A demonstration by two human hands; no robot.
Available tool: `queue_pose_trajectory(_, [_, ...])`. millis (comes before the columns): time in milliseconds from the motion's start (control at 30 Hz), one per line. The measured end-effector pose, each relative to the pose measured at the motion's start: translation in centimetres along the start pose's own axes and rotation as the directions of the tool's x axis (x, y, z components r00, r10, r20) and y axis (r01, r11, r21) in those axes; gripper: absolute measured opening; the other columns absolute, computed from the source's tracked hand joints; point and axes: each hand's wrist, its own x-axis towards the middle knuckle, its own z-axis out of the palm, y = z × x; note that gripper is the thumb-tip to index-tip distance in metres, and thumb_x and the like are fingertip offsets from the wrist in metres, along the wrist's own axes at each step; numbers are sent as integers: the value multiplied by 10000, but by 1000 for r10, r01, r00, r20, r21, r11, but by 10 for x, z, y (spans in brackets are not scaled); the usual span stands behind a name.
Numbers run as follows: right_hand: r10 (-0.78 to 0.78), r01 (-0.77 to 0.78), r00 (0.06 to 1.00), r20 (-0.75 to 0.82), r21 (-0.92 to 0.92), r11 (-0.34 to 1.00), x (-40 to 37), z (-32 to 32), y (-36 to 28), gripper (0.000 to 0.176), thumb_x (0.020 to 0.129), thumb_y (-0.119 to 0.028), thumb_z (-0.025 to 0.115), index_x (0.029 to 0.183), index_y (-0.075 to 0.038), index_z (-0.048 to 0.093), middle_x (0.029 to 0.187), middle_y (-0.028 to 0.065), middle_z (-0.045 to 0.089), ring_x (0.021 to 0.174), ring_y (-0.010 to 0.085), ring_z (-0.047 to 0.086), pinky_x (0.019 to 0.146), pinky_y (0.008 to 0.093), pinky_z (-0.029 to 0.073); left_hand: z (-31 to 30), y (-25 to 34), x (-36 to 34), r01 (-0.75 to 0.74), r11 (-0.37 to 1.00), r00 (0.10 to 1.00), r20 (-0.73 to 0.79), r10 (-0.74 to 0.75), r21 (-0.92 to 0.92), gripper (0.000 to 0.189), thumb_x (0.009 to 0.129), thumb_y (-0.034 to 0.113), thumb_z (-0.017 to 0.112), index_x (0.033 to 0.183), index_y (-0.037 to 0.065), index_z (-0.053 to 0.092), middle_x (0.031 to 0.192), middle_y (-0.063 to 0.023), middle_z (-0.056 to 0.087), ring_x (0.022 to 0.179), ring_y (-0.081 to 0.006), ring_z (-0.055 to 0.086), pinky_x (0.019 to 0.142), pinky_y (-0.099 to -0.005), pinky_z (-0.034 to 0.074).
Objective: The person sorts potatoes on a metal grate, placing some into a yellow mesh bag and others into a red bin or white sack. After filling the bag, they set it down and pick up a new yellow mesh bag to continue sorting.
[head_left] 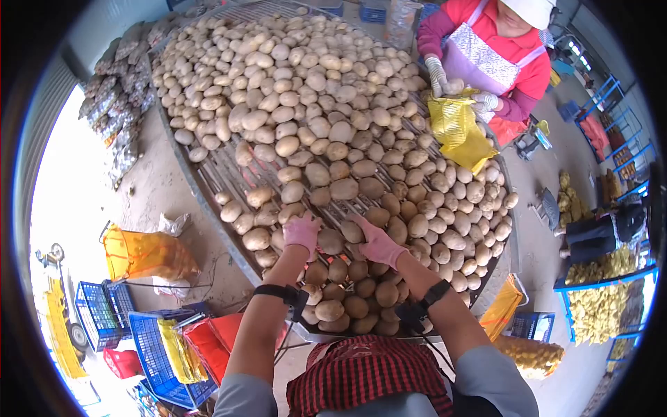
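Many potatoes (345, 188) cover a large slatted metal table in front of me. My left hand (303, 232), in a pink glove, reaches down among them at the near side. Its fingers are slightly spread and rest by a potato (291, 213), with no potato visibly gripped. Just to the right, my right hand (382, 242), also pink-gloved, has its fingers curled over a potato (351, 232). Between the two hands lies another potato (330, 241). More potatoes (356, 307) are heaped between my forearms and the table's near edge.
Across the table at upper right, a co-worker (497, 55) in white gloves holds a yellow mesh bag (455, 132) over the potatoes. Blue crates (154, 354) and an orange bag (147, 254) stand on the left floor. Filled sacks (121, 90) are stacked behind; a blue rack (611, 278) stands right.
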Motion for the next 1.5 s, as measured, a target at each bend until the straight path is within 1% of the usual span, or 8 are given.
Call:
queue_pose_trajectory(167, [29, -35, 999, 29, 968, 250, -27, -19, 1, 799, 799, -95, 735, 1466, -184, 304, 1312, 66, 487, 1143, 185, 534, 888, 331, 521, -37, -1, 6, -7, 987, 998, 53, 15, -158, 339, 805, 159, 648, 1137, 100, 620, 1103, -83, 615, 978, -258, 648, 784, -404, 547])
queue_pose_trajectory(233, [21, -111, 993, 112, 993, -42, -39, -29, -6, 828, 792, -79, 741, 1472, -185, 282, 1322, 76, 476, 1155, 185, 530, 922, 320, 508, -53, 9, -6, 175, 224, 977, 140, -161, -959, 411, 809, 175, 629, 1192, 36, 571, 1113, -87, 607, 946, -252, 651, 795, -427, 542])
queue_pose_trajectory(300, [52, -103, 993, 107, 992, -78, -48, -38, -20, 831, 792, -77, 741, 1473, -169, 274, 1322, 78, 475, 1166, 184, 520, 957, 318, 485, -14, 14, -6, 233, -542, 966, 259, 29, -808, 541, 824, 326, 602, 1263, 26, 503, 1162, -88, 585, 1066, -229, 594, 904, -449, 485])
queue_pose_trajectory(400, [100, 40, 994, -44, 999, 36, -35, -19, -27, 816, 796, -65, 731, 1467, -131, 271, 1329, 83, 469, 1186, 183, 505, 1002, 317, 451, 9, 51, -38, 185, -840, 979, 173, 111, -510, 569, 811, 433, 568, 1257, 85, 508, 1203, -67, 574, 1121, -232, 553, 963, -467, 414])
queue_pose_trajectory(633, [118, 265, 906, -407, 761, 592, -41, -8, -43, 719, 788, -105, 707, 1412, -63, 351, 1355, 142, 464, 1227, 254, 491, 1048, 343, 392, 25, 57, -67, -24, -842, 996, 61, -67, -539, 640, 786, 646, 498, 1246, 202, 519, 1286, -26, 553, 1230, -238, 472, 1082, -503, 273])
queue_pose_trajectory(700, [-244, 286, 933, -265, 134, 949, -43, -24, -20, 617, 788, -199, 687, 1341, -53, 453, 1362, 167, 475, 1219, 326, 502, 1039, 374, 403, -2, 38, -74, 47, -871, 992, 124, -16, -489, 455, 813, 434, 572, 1147, 129, 516, 1137, -48, 613, 1060, -193, 579, 1005, -409, 411])
queue_pose_trajectory(1067, [308, -484, 797, -519, -243, 841, 107, -46, 92, 659, 798, -181, 626, 1400, -160, 357, 1432, 211, 358, 1211, 402, 504, 981, 421, 458, -49, 38, -70, 13, -977, 919, 388, -73, -215, 576, 900, 593, 407, 1085, 73, 573, 1073, -106, 627, 971, -297, 613, 767, -504, 534])
queue_pose_trajectory(1500, [136, 105, 887, -442, 478, 872, 45, -69, 53, 664, 755, -282, 714, 1331, -130, 419, 1282, 215, 454, 1167, 411, 502, 983, 442, 432, -30, 83, -3, 348, -937, 912, 219, 348, 41, 658, 851, 636, 416, 1276, 151, 546, 1378, -85, 503, 1280, -310, 462, 923, -534, 474])
